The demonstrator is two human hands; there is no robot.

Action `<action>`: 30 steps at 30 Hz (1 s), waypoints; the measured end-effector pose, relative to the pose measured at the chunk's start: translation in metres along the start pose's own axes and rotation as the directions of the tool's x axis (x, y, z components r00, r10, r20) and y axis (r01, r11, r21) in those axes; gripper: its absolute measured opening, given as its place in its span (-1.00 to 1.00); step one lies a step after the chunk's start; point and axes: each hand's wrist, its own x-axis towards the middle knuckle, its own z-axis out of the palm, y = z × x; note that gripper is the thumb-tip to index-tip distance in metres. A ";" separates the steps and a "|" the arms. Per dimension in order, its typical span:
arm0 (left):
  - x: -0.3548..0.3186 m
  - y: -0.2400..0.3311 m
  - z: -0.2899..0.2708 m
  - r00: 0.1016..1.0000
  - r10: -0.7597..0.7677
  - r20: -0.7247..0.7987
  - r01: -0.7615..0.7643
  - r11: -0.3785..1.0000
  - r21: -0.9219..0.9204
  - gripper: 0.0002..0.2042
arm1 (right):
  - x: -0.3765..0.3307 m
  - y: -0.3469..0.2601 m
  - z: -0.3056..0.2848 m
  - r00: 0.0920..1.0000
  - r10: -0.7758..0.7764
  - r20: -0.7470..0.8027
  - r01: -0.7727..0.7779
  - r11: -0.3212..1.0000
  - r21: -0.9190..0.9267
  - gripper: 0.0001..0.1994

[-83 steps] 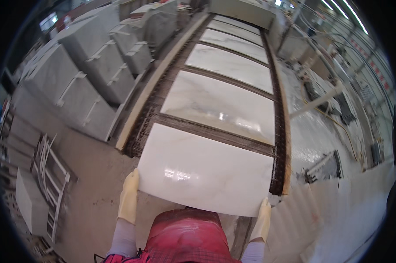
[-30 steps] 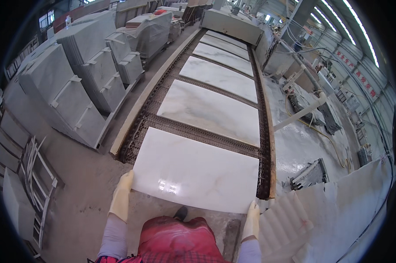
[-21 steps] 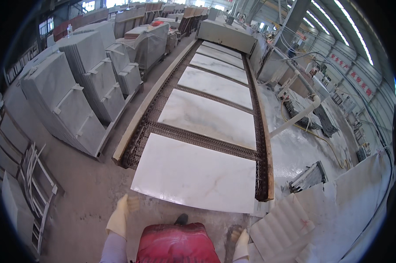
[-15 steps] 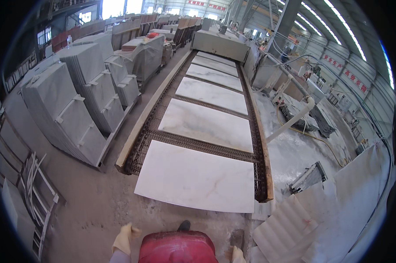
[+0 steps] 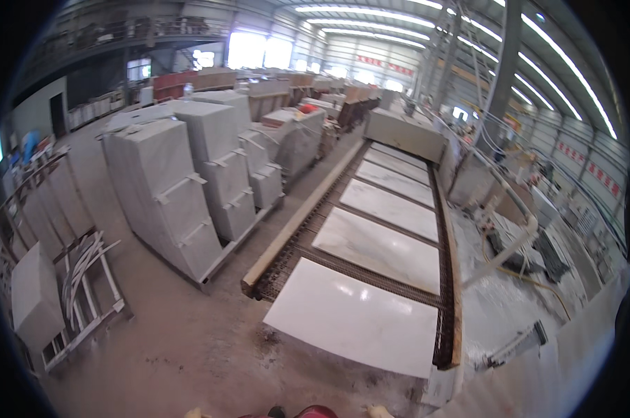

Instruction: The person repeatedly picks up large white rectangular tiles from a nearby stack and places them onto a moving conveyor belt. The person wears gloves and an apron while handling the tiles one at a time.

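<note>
- Left hand [image 5: 195,414], in a cream glove: only a sliver shows at the lower edge. Whether its fingers are spread or curled cannot be told, nor whether it holds anything; the part in view is well apart from the stone.
- Right hand [image 5: 378,412], in a similar glove and equally cut off by the lower edge: its grip cannot be told either. Its visible part lies below the near edge of the stone, not touching it.
- Between the hands, a bit of red apron [image 5: 316,412] and a dark shoe [image 5: 277,412].
- Ahead of both hands, and nearest to them, a polished white marble slab [image 5: 353,320] lies flat on the near end of a conveyor with a dark mesh belt [image 5: 287,279]; its near edge juts out past the conveyor's end.
- Beyond it, farther from the hands, a grey-veined marble slab [image 5: 381,247] lies across the belt, with three more in a row behind, gaps between them, leading to a boxy pale machine housing [image 5: 405,134].
- Ahead and left of the left hand, stacks of grey stone slabs [image 5: 165,202] stand on edge; nearer, farther left, is a metal rack [image 5: 92,292] with pale strips on it.
- Right of the right hand, a pale sheet [image 5: 538,373]; farther ahead on that side, a slanting pale pipe [image 5: 503,254] and a yellow hose [image 5: 555,296].
</note>
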 end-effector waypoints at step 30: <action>-0.095 -0.107 -0.167 0.856 -0.248 -0.453 0.119 0.948 -0.294 -0.68 | 0.022 -0.030 0.183 0.731 0.311 0.608 -0.094 0.927 -0.362 -0.60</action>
